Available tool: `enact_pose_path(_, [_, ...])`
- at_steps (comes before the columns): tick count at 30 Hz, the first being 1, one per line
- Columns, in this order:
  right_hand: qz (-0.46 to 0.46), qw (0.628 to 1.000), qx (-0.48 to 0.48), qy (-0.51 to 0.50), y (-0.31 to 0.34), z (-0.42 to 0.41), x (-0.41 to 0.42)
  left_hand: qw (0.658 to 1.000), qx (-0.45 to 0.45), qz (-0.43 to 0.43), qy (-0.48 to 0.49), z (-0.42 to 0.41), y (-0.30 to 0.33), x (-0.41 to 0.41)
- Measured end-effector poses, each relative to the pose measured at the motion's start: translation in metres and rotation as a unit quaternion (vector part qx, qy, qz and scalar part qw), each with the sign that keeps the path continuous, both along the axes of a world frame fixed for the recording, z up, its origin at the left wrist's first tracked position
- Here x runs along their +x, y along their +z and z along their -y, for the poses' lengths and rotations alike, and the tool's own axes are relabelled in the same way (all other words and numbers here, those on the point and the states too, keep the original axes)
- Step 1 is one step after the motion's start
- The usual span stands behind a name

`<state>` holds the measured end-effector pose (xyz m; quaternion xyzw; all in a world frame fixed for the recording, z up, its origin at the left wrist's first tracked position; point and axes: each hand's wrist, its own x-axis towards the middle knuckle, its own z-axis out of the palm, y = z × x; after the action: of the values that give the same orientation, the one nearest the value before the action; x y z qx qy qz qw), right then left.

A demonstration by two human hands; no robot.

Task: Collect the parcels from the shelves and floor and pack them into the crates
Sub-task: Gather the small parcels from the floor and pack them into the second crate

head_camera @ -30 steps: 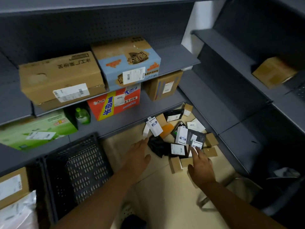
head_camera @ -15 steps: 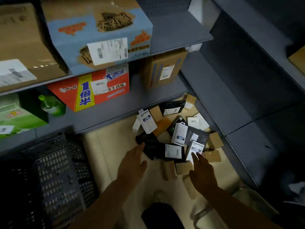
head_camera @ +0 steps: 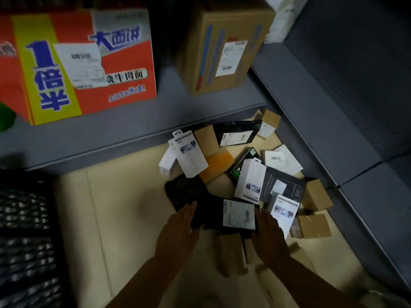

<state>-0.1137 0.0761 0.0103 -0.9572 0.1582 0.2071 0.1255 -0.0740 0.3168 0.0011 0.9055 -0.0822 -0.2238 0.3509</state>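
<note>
Parcels in a heap on the floor point(head_camera: 124, 218), right of centre, below the shelf point(head_camera: 111, 134): white cartons, brown boxes, black bags. Nearest, a black bag with white label point(head_camera: 239, 215), flanked by left hand point(head_camera: 178, 232) and right hand point(head_camera: 270, 236), fingers straight, grip open on both, nothing held. Dark crate point(head_camera: 26, 236) at near left. Orange box point(head_camera: 84, 63) and brown carton point(head_camera: 222, 47) up on the shelf.

Your beige floor point(head_camera: 124, 218) carries a parcel pile point(head_camera: 244, 178) at two o'clock; the grey shelf point(head_camera: 111, 132) holds a red carton point(head_camera: 124, 70) and brown box point(head_camera: 222, 47) at twelve.
</note>
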Motion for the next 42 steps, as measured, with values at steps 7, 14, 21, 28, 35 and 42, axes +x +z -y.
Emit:
enact_pose_path(7, [0.078,0.990,0.087,-0.077,-0.110,0.015,0.014,0.998,0.005,0.004,-0.056,0.030,-0.113,0.019])
enact_pose_path(14, [0.058,0.985,0.068,-0.145,-0.172,0.037,0.006,0.995,-0.002,-0.049,-0.086,0.059,-0.159,0.022])
enact_pose_path(21, [0.071,0.980,0.087,-0.165,-0.182,0.043,0.006,0.989,-0.051,-0.102,-0.099,0.068,-0.160,0.013])
enact_pose_path(28, [0.109,0.990,0.048,-0.079,-0.167,0.011,0.007,0.999,-0.049,-0.005,0.003,0.045,-0.139,0.015])
enact_pose_path(35, [0.131,0.987,0.088,0.034,-0.152,-0.034,0.027,0.975,-0.101,0.117,0.161,-0.010,-0.108,0.034])
enact_pose_path(42, [0.227,0.967,0.056,0.104,-0.117,-0.083,0.046,0.964,-0.091,0.170,0.181,-0.072,-0.084,0.039])
